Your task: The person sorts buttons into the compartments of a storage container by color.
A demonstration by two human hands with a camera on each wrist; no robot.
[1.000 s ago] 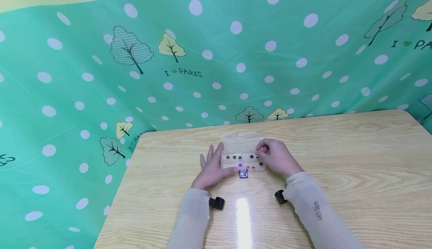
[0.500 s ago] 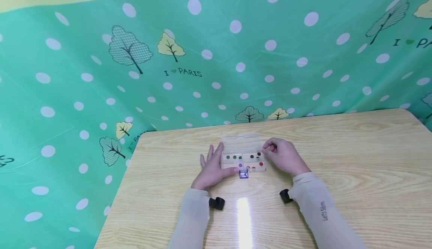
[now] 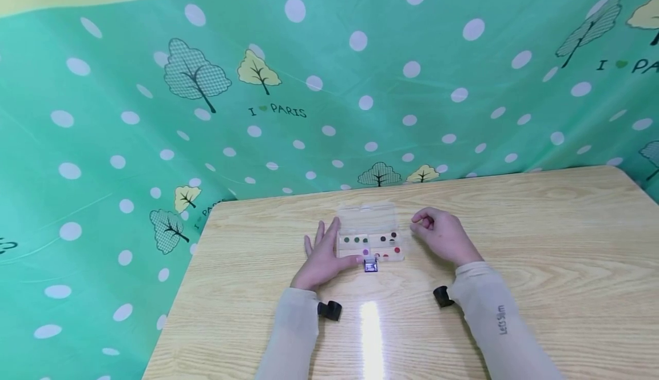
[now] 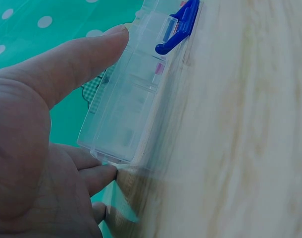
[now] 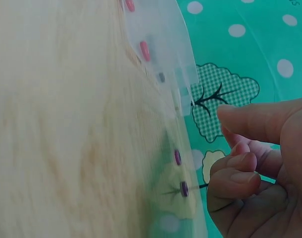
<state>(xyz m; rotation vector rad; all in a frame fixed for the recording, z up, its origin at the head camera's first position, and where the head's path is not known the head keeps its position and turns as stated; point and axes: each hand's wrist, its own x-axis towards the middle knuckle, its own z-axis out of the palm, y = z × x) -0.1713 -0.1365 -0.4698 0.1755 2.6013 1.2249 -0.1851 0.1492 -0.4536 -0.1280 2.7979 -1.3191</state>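
Note:
A clear plastic compartment box [image 3: 393, 258] lies on the table with its lid [image 3: 366, 217] folded back. Its blue latch [image 3: 370, 265] hangs at the front. Small green discs [image 3: 357, 240] fill the back left compartment; dark discs [image 3: 383, 238] are at back right. The front has a purple disc [image 3: 365, 252] at left and red discs [image 3: 397, 250] at right. My left hand [image 3: 320, 264] rests against the box's left end, fingers spread and thumb at the front. Right of the box hovers my right hand [image 3: 444, 236], fingers loosely bent, nothing visible between them.
In the right wrist view, two small purple discs [image 5: 184, 188] lie on the table near the right hand; the head view does not show them. A green dotted cloth [image 3: 288, 157] hangs behind the wooden table [image 3: 540, 242]. Black wrist cameras [image 3: 329, 311] sit on both sleeves.
The right hand has moved from over the box's back right compartment to the right, away from it. A dark disc there has come into view. The left hand stays put.

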